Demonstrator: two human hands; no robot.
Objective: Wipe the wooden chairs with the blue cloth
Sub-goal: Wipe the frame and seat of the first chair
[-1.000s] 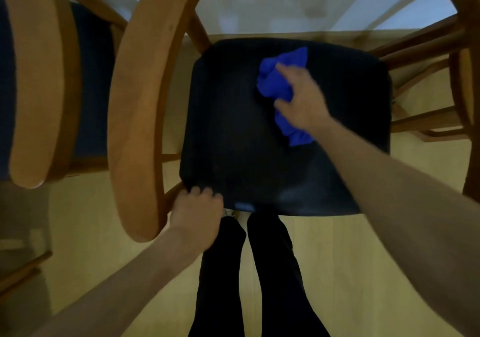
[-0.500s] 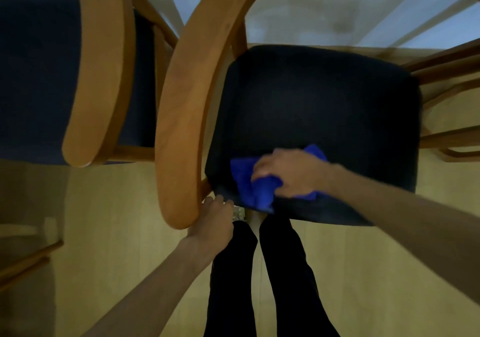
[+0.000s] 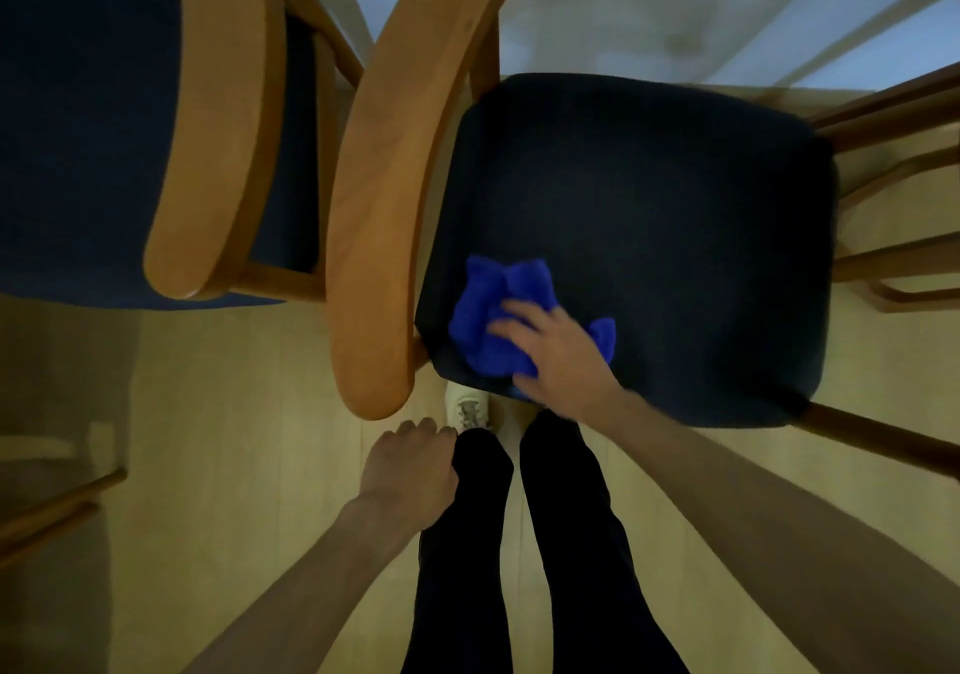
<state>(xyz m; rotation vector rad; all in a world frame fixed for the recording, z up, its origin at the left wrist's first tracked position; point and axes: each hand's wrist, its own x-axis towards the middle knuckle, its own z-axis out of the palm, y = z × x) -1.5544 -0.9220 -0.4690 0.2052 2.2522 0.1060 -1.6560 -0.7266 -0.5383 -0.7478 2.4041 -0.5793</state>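
A wooden chair with a curved backrest [image 3: 379, 206] and a dark padded seat [image 3: 649, 216] stands right in front of me. The bunched blue cloth [image 3: 488, 310] lies on the seat's near left corner. My right hand [image 3: 561, 356] presses on it with fingers spread flat over the fabric. My left hand [image 3: 410, 465] hangs just below the end of the backrest, beside my leg, loosely curled; it holds nothing and is off the chair.
A second wooden chair [image 3: 218, 117] with a dark blue seat [image 3: 78, 128] stands close on the left. A glass tabletop [image 3: 675, 8] lies beyond. More wooden chair rungs [image 3: 893, 117] show at the right. My legs [image 3: 467, 543] stand on the pale wood floor.
My right hand swept the cloth from the seat's far middle to its near left corner. My left hand let go of the seat's front edge and dropped back.
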